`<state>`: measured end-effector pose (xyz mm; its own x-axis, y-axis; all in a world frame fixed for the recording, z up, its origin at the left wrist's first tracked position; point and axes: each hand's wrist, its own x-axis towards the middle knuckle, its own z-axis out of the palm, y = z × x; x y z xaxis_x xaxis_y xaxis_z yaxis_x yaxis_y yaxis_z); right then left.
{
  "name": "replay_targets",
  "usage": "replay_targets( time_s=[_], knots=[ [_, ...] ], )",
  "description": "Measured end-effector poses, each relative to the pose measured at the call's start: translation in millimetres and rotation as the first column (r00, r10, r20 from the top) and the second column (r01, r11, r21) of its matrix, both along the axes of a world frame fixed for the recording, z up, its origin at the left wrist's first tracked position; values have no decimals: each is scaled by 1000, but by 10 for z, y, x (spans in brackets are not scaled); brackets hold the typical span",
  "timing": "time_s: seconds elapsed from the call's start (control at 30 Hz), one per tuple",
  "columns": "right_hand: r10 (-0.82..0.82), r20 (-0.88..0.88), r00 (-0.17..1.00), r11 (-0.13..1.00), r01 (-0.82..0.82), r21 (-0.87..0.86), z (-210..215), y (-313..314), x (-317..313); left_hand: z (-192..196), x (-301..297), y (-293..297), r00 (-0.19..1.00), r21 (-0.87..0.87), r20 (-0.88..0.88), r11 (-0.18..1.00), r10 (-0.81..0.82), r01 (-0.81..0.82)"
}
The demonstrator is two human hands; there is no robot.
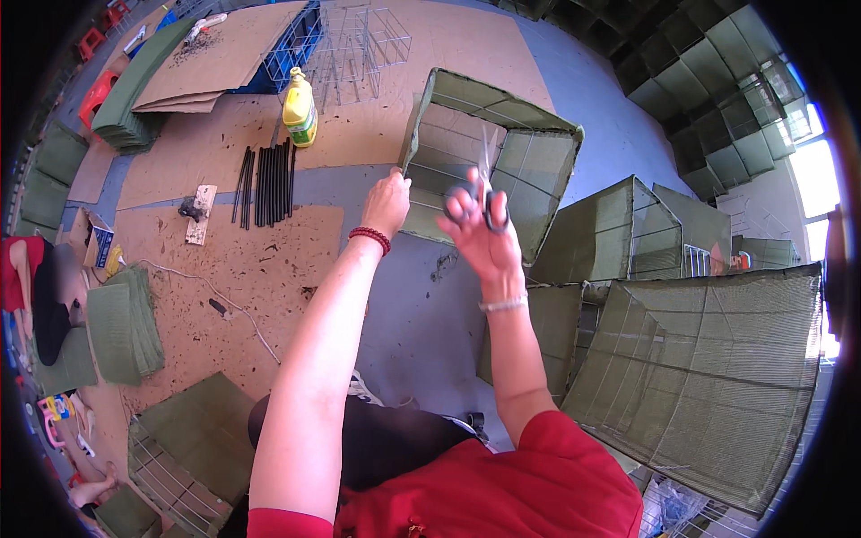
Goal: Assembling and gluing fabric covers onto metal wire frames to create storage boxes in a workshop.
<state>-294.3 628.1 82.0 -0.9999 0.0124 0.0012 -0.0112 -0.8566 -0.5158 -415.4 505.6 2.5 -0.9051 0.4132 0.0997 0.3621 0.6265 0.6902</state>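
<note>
My left hand (387,206) is closed on the near left edge of a wire-framed box (541,166) covered in dark green mesh. The box is tilted, with its open side toward me. My right hand (489,247) holds a pair of scissors (486,166), with fingers through the dark handle loops. The scissor blades point upward, in front of the box's opening and apparently clear of the mesh. Some of the left fingertips are hidden behind the box edge.
Several mesh-covered boxes (700,359) stand close on my right. Black rods (274,186), a yellow jug (300,112) and a small board (201,215) lie or stand on cardboard at left. Bare wire frames (359,54) are farther off. A white cord (215,291) crosses the cardboard. Another person (54,305) sits far left.
</note>
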Motion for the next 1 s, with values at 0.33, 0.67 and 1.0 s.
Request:
replay_targets(
  time_s=[0.33, 0.67, 1.0],
  knots=[
    [-430, -115, 896, -145, 57, 988, -164, 338, -536, 116, 159, -81, 997, -32, 72, 999, -1, 3],
    [-182, -278, 943, -820, 10, 573, 368, 1036, -658, 91, 134, -60, 995, 20, 99, 1000, 11, -13],
    [11, -310, 951, -831, 181, 525, 585, 1139, -858, 176, 152, -40, 995, -21, 99, 1000, 19, -17]
  ],
)
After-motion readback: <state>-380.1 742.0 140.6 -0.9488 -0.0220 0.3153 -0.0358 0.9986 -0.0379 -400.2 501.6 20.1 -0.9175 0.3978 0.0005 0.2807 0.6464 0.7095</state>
